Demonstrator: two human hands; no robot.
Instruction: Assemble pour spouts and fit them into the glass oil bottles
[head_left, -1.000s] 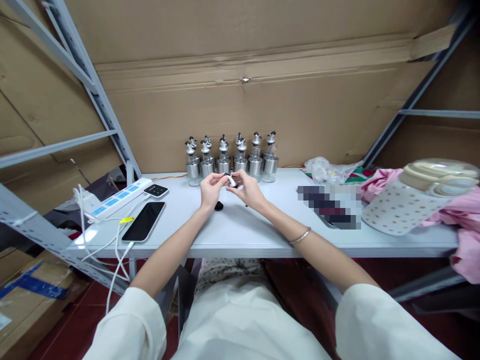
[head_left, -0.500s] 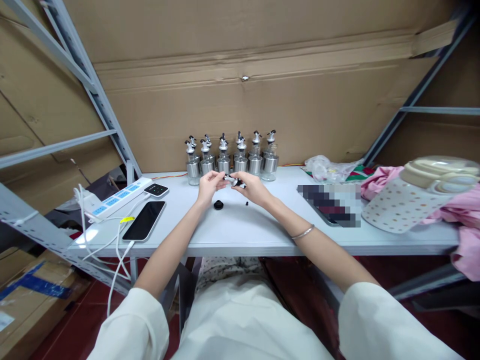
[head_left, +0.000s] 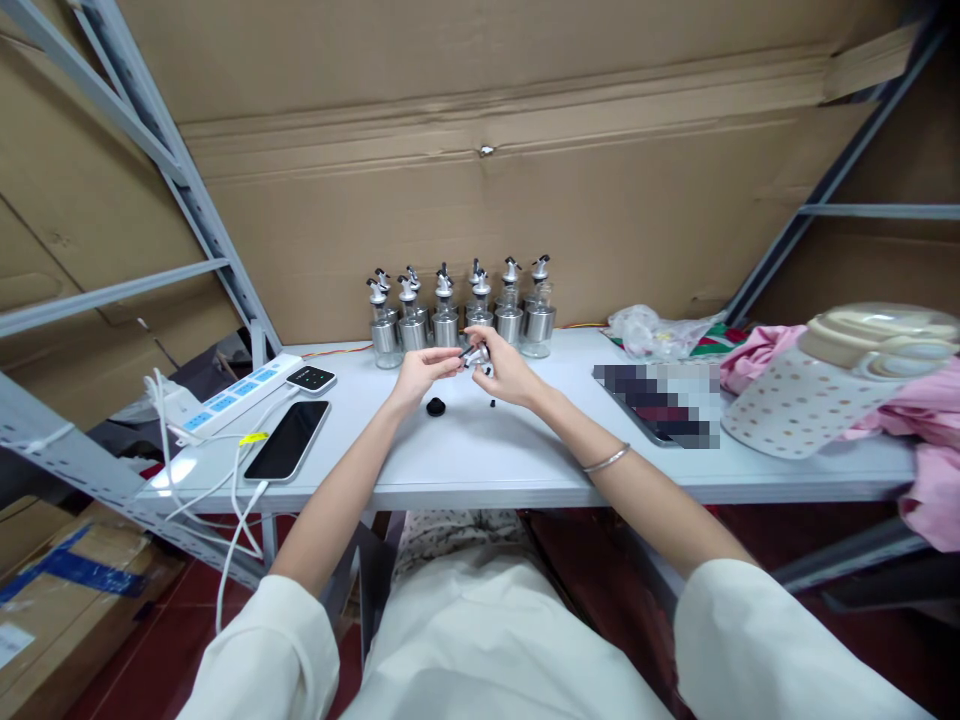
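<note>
Between my two hands is a small silver and black spout piece (head_left: 475, 356). My right hand (head_left: 504, 368) is closed around it from the right. The fingertips of my left hand (head_left: 426, 375) pinch at its left, black end. On the white table just below lie a round black cap (head_left: 436, 406) and a tiny black part (head_left: 493, 403). Behind my hands stand several glass bottles with steel bands (head_left: 445, 328), in two rows and topped by silver and black spouts.
At left are a white power strip (head_left: 240, 398), a small black device (head_left: 311, 379), a phone (head_left: 289, 440) and white cables. At right lie a dark, partly pixelated object (head_left: 645, 400), a plastic bag (head_left: 652, 332), a dotted jug (head_left: 787, 405) and pink cloth (head_left: 937, 490).
The spout piece has turned in my hands, and its black end now points left. My right fingers have lifted and curled over it. The view has shifted slightly.
</note>
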